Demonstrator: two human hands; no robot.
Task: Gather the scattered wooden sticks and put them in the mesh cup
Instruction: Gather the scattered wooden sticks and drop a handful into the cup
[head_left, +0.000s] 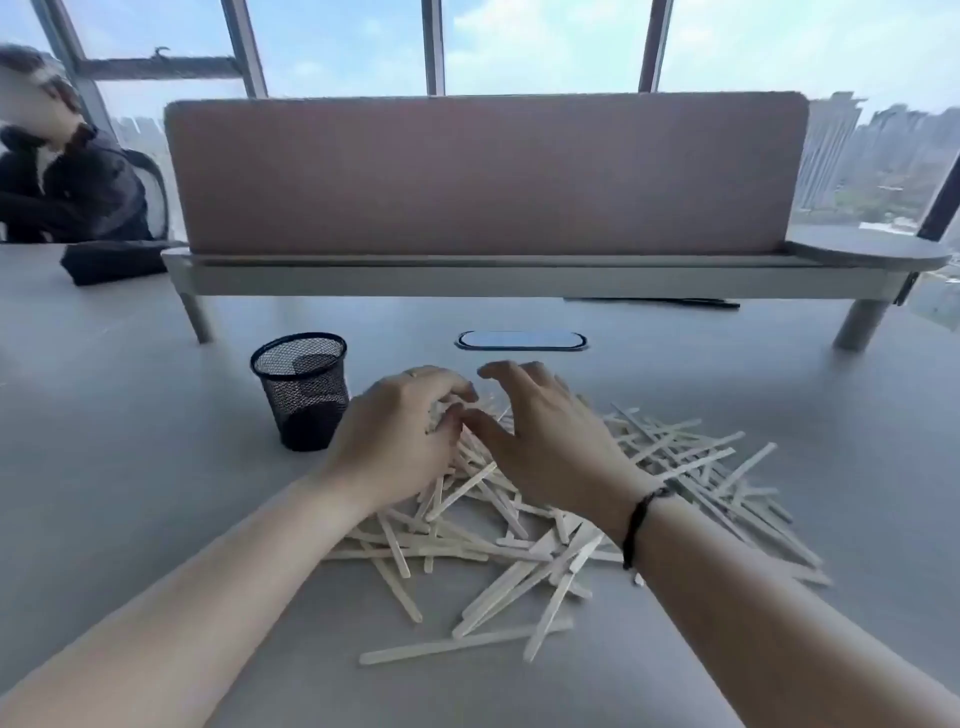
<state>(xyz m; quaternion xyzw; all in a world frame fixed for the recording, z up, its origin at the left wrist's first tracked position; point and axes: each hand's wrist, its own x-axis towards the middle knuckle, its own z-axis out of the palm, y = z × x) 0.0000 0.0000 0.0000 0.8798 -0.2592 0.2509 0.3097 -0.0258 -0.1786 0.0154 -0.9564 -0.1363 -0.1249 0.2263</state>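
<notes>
Several pale wooden sticks (524, 551) lie in a loose, crossed pile on the grey table, spreading from the centre to the right. A black mesh cup (303, 397) stands upright just left of the pile, with nothing visible inside. My left hand (397, 439) rests on the pile's far left part, fingers curled around a few sticks. My right hand (545, 441) hovers over the pile beside it, fingers spread and bent, thumb near the left hand's fingertips. A black cord circles my right wrist.
A pink desk divider (483, 176) on a raised shelf blocks the far side. An oval cable port (522, 340) sits behind my hands. A dark pouch (117, 262) lies far left, near a seated person (67, 171). Bare table (130, 441) stretches left of the cup.
</notes>
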